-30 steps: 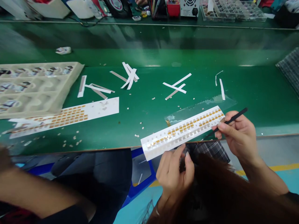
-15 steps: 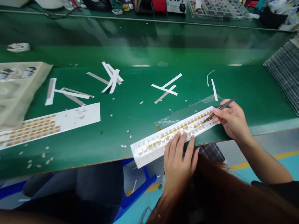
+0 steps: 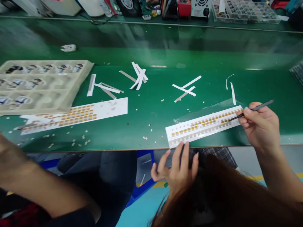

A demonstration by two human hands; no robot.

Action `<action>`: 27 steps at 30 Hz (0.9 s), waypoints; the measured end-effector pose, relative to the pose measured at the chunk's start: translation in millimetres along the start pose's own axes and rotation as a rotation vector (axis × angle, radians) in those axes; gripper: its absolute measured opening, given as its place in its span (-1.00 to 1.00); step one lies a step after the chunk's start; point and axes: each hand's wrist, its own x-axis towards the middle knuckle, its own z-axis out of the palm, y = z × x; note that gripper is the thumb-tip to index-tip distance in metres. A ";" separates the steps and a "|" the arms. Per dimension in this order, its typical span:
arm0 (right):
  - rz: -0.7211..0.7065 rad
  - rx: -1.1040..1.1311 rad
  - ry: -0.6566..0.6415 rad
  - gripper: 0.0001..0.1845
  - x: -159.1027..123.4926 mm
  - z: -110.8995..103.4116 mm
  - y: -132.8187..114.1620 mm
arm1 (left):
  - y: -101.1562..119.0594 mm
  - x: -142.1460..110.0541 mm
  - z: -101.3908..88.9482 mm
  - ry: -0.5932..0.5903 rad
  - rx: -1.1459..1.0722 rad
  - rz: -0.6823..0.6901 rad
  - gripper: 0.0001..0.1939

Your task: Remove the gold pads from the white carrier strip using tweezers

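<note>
Strip: white paper with gold pads, lying lower right on green bench; looks light, flimsy, best held by bare edges.
Right hand: pinches tweezers, tips on strip.
Left hand: spread wide, beside strip's lower edge.

No words, numbers or brands can be read: the printing on the small pieces in the beige tray is too small and blurred, and the front of the power supply on the far desk shows nothing legible
</note>
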 end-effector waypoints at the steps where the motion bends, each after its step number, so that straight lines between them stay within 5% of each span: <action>1: 0.011 -0.005 -0.037 -0.79 -5.0 8.8 5.1 | 3.3 0.0 2.6 -0.019 -0.014 0.029 -0.51; 9: 0.150 -0.006 -0.271 -0.73 -20.5 54.3 43.1 | 6.4 2.9 12.3 0.024 -0.109 -0.053 -0.59; 16: 0.090 -0.001 -0.233 -0.75 -14.3 48.9 34.7 | 4.9 -4.7 16.9 0.111 -0.196 -0.003 -0.80; 27: 0.181 -0.152 -0.328 -0.72 -16.5 46.4 48.9 | 7.9 2.8 18.0 0.124 -0.221 -0.004 -0.82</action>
